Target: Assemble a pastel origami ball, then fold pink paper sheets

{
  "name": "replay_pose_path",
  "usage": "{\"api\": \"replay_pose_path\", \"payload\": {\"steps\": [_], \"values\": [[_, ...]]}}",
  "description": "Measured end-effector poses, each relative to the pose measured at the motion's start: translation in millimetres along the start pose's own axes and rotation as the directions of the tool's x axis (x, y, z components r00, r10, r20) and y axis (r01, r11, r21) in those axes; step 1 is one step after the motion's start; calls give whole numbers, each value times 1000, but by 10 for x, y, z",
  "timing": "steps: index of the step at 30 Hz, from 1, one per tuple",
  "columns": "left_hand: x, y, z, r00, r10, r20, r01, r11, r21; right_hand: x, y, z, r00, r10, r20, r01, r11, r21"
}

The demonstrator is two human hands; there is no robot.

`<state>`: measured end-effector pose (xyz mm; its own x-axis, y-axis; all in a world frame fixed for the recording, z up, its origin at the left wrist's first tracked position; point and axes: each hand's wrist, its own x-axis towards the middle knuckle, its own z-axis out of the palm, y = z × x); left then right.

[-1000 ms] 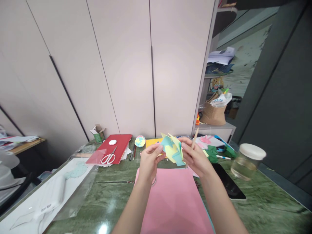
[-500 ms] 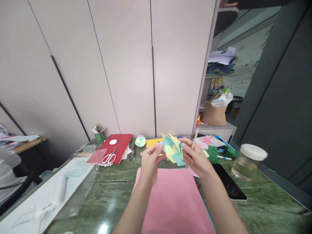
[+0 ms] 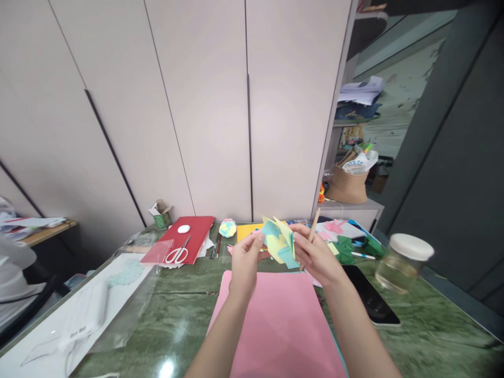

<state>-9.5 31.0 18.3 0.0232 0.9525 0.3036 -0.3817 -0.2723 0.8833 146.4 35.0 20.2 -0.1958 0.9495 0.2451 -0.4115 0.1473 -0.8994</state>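
Yellow and light-blue paper, folded into a piece with pointed flaps (image 3: pixel 280 247), sits up in the air between the person's hands in the head view, above the far edge of a pink sheet (image 3: pixel 283 325) lying on the green tabletop (image 3: pixel 177 310). At its left side the left hand (image 3: pixel 245 258) pinches it between thumb and fingers; the right hand (image 3: pixel 317 257) grips the opposite side and also keeps a thin tan stick (image 3: pixel 314 224) among its fingers, the tip slanting upward. Farther back on the left, white-handled scissors (image 3: pixel 177 255) and a round white disc (image 3: pixel 183 229) rest on a red folder (image 3: pixel 201 233), with a round multicoloured paper piece (image 3: pixel 227 228) near it. To the right, crumpled-looking green paper (image 3: pixel 345 250) lies beyond a black-screened tablet (image 3: pixel 366 294), and a white-lidded jar (image 3: pixel 399 268) of pale liquid stands just beside the tablet.
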Motion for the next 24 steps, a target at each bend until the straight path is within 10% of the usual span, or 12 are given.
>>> {"api": "replay_pose_path", "payload": {"steps": [24], "values": [[-37,81,7,997,-9,75,2,996,86,12,6,-2,1000,-8,4,8,1000,-5]]}}
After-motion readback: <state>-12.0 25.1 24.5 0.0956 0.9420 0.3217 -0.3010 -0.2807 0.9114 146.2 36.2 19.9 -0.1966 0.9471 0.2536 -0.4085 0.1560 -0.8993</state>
